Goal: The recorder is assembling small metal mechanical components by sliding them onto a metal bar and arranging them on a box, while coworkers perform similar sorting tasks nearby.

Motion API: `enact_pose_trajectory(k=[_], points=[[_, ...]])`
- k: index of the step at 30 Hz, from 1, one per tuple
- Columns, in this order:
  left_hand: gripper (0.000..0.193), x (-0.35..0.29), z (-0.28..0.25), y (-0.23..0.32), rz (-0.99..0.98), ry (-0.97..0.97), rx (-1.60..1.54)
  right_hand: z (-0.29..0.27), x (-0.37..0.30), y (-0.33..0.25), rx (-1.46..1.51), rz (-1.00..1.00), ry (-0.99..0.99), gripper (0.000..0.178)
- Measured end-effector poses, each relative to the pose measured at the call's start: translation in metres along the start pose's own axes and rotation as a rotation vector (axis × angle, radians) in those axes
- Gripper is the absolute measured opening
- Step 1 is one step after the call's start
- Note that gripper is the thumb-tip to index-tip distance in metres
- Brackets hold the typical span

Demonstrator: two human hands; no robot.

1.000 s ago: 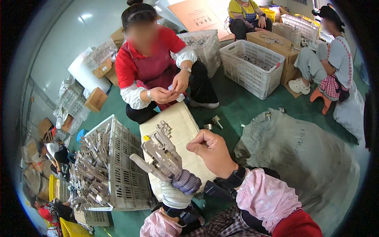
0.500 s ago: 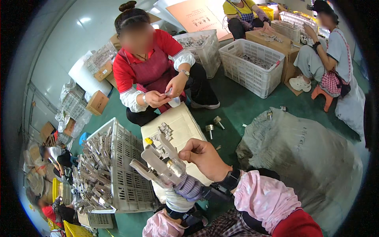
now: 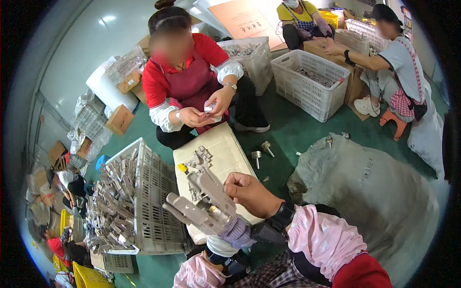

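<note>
My left hand (image 3: 235,231), in a knitted purple-grey glove, is held up over a pale padded board. Long pale grey pieces (image 3: 211,187) with rounded ends jut from it, and a brass-coloured fitting (image 3: 214,210) shows between them. Where the glove's fingers end and the grey pieces begin is hard to make out. My bare right hand (image 3: 254,194) pinches thumb and forefinger together at the edge of the grey pieces; whatever sits between the fingertips is hidden. Small grey parts (image 3: 200,157) and a yellow-topped piece (image 3: 182,168) lie on the board (image 3: 225,149).
To the left stands a white crate (image 3: 156,216) full of grey pieces. Metal fittings (image 3: 257,156) lie on the green floor. A large grey sack (image 3: 365,192) fills the right. Opposite, a person in red (image 3: 192,86) handles a small pale part. Two more work at a box (image 3: 331,53).
My left hand's grey pieces have tilted and shifted slightly, and my right hand stays pinched beside them. The person at far right has stretched an arm toward the box.
</note>
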State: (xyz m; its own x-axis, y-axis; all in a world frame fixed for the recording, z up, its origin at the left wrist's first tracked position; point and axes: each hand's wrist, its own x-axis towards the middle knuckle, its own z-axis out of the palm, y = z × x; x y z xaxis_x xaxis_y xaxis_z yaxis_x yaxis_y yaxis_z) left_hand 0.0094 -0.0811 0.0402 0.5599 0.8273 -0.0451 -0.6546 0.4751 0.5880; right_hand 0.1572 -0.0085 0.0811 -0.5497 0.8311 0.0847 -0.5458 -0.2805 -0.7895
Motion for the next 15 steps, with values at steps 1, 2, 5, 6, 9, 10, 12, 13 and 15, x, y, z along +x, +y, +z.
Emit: enact_pose_trajectory(k=[1, 2, 5, 6, 9, 10, 12, 13, 15], points=[[0.045, 0.008, 0.01, 0.006, -0.008, -0.197, -0.131, 0.0, 0.001, -0.001, -0.028, 0.06, 0.03, 0.016], [0.042, 0.011, 0.016, 0.01, -0.014, -0.396, -0.259, 0.001, 0.002, 0.0, -0.034, 0.066, 0.019, 0.016], [0.042, 0.002, 0.005, 0.012, 0.079, -0.176, -0.089, -0.004, 0.005, 0.005, 0.031, 0.157, 0.149, 0.03], [0.045, 0.001, 0.005, 0.014, 0.123, 0.075, 0.086, -0.002, 0.002, 0.001, 0.011, 0.163, 0.135, 0.03], [0.05, 0.012, 0.021, 0.03, 0.336, 0.231, 0.097, -0.007, -0.004, -0.004, -0.192, -0.04, -0.142, 0.068], [0.054, 0.018, 0.033, 0.039, 0.439, 0.28, 0.162, -0.006, -0.006, -0.003, -0.209, -0.03, -0.152, 0.068], [0.074, 0.019, 0.034, 0.039, 0.492, 0.322, 0.291, 0.003, -0.019, -0.005, -0.369, -0.206, -0.236, 0.087], [0.076, 0.021, 0.027, 0.037, 0.45, 0.247, 0.215, 0.012, -0.024, -0.004, -0.27, -0.125, -0.155, 0.103], [0.078, 0.021, 0.036, 0.035, 0.405, 0.25, 0.177, 0.021, -0.024, -0.008, -0.38, -0.123, -0.139, 0.103]])
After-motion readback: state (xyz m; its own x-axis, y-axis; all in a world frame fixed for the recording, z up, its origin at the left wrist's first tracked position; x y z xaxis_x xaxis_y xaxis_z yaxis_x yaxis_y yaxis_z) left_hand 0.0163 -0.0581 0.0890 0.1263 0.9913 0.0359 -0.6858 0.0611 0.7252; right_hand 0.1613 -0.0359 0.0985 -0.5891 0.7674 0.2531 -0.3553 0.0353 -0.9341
